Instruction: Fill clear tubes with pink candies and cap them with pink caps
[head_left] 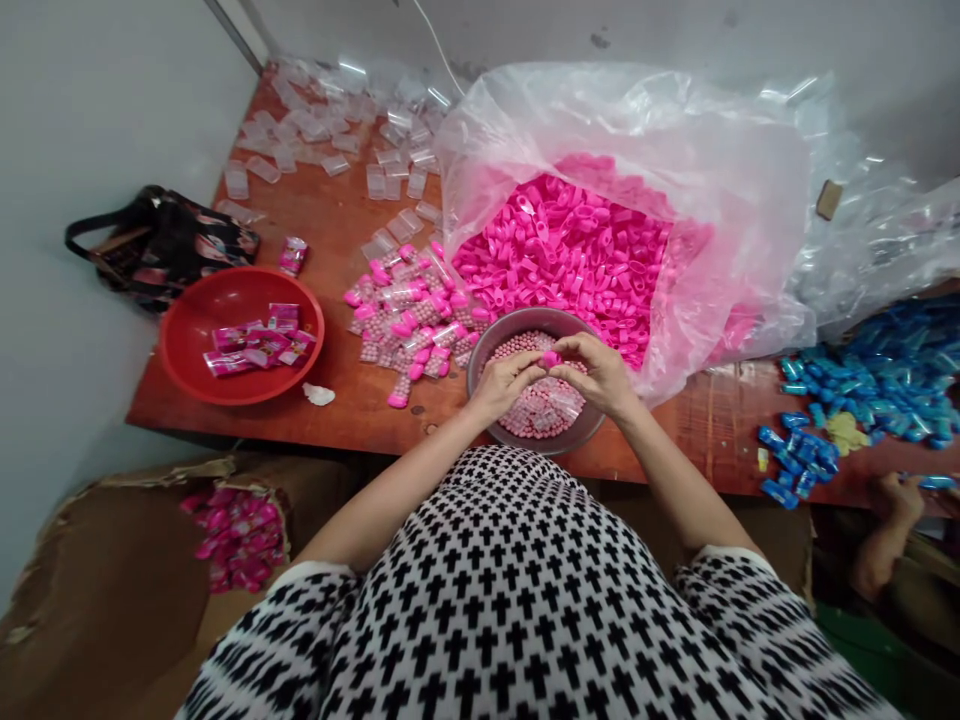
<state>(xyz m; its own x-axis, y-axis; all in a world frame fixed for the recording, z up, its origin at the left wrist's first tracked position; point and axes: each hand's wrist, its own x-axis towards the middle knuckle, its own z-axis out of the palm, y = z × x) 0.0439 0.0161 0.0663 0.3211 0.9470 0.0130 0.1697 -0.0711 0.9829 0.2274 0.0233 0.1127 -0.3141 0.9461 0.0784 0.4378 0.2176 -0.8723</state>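
Observation:
Both of my hands meet above a grey bowl (481,352) of small pink beads (536,412). My left hand (507,384) is closed, its fingertips pinching one side of a bright pink piece (550,359). On the other side, my right hand (596,372) holds the same piece between thumb and fingers. A pile of bead-filled clear containers with pink caps (420,310) lies left of the bowl. Behind the bowl, a large open plastic bag (735,200) holds many loose pink caps (570,250).
A red bowl (180,355) with pink packets and a dark handbag (161,245) are at the left. Clear empty containers (322,125) lie at the back left. Blue pieces (885,380) cover the right, near another person's hand (900,500). Below left stands a cardboard box (97,570).

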